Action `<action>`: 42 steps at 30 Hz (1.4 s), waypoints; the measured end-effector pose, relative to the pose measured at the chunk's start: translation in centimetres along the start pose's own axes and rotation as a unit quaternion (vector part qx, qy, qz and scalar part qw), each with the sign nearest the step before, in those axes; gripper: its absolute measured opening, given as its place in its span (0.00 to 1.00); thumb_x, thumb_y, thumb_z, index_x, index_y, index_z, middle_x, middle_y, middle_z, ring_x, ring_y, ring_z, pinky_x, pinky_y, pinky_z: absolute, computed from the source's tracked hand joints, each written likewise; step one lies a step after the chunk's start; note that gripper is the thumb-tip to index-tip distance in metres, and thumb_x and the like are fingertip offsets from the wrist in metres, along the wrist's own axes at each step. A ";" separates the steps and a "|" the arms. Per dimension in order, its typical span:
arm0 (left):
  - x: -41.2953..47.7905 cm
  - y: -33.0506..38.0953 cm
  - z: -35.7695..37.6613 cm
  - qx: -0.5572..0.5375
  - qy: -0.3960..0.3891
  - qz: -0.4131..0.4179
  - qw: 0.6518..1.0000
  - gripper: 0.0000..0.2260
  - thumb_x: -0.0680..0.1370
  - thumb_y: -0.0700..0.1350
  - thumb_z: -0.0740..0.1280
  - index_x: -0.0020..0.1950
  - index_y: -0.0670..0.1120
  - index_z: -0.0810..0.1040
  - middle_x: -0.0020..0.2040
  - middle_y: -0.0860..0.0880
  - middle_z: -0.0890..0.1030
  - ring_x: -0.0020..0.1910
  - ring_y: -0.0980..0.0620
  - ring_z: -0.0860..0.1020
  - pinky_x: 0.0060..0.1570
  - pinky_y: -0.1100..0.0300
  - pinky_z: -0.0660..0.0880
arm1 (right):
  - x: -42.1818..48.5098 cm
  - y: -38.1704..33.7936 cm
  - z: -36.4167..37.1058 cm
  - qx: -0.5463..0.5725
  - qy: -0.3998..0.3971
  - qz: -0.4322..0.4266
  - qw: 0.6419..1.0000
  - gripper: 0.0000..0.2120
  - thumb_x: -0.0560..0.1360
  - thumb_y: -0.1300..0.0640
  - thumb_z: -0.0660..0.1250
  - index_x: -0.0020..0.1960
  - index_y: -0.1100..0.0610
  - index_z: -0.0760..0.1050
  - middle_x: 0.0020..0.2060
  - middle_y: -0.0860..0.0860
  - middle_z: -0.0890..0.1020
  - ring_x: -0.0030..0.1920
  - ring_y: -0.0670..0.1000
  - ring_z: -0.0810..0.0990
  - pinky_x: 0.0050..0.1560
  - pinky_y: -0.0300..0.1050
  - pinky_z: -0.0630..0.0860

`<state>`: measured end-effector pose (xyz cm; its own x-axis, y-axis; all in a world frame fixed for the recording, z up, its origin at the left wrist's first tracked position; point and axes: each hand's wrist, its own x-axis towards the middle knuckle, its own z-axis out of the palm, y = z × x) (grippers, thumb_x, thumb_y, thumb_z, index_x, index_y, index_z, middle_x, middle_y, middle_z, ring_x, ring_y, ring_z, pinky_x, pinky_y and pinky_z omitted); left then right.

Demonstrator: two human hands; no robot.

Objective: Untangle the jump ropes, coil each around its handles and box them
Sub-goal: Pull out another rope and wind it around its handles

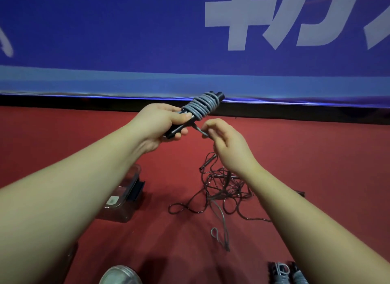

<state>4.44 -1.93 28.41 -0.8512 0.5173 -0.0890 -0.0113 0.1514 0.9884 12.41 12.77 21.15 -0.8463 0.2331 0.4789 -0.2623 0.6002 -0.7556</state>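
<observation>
A red floor [168, 252] is stretching below a blue banner [126, 30]. Above it, the left hand [162, 123] is gripping two black handles [178, 129], fingers curled round them, with a grey rope [202, 106] coiled around. The right hand [228, 144] is pinching its loose end [199, 130]. Tangled ropes [225, 190] are lying near a clear box [120, 207].

Both bare forearms reach forward and converge, the left hand [160, 123] curled around the paired handles [219, 96] with its thumb laid across them, the right hand [229, 144] just beside it, thumb and forefinger pinching the rope end [199, 130].
</observation>
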 end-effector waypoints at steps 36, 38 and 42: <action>0.1 0.9 0.6 0.090 0.013 0.029 0.995 0.04 0.77 0.36 0.66 0.51 0.40 0.78 0.23 0.52 0.76 0.19 0.59 0.72 0.20 0.68 0.67 | -0.4 2.5 -0.1 -0.213 -0.003 0.029 0.977 0.11 0.76 0.47 0.62 0.39 0.47 0.65 0.33 0.44 0.69 0.36 0.44 0.68 0.33 0.43 0.62; 0.4 1.3 0.7 0.035 0.019 -0.008 0.999 0.01 0.77 0.37 0.66 0.47 0.40 0.77 0.26 0.48 0.75 0.20 0.58 0.72 0.20 0.69 0.67 | -0.8 3.5 -0.3 -0.114 -0.034 0.063 0.991 0.10 0.76 0.49 0.65 0.39 0.49 0.67 0.31 0.44 0.70 0.33 0.42 0.67 0.35 0.43 0.65; 1.3 1.7 0.3 -0.019 0.046 -0.036 0.998 0.02 0.77 0.37 0.66 0.44 0.41 0.77 0.32 0.46 0.75 0.24 0.56 0.74 0.21 0.68 0.68 | -1.6 3.7 -0.7 0.099 -0.051 0.123 0.986 0.08 0.77 0.54 0.65 0.40 0.46 0.74 0.32 0.43 0.73 0.33 0.42 0.71 0.39 0.41 0.68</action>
<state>3.53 -0.74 29.92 -0.8917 0.4273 -0.1495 -0.0924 0.1515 0.9841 13.09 15.21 17.90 -0.9355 0.2682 0.2302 -0.1196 0.3725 -0.9203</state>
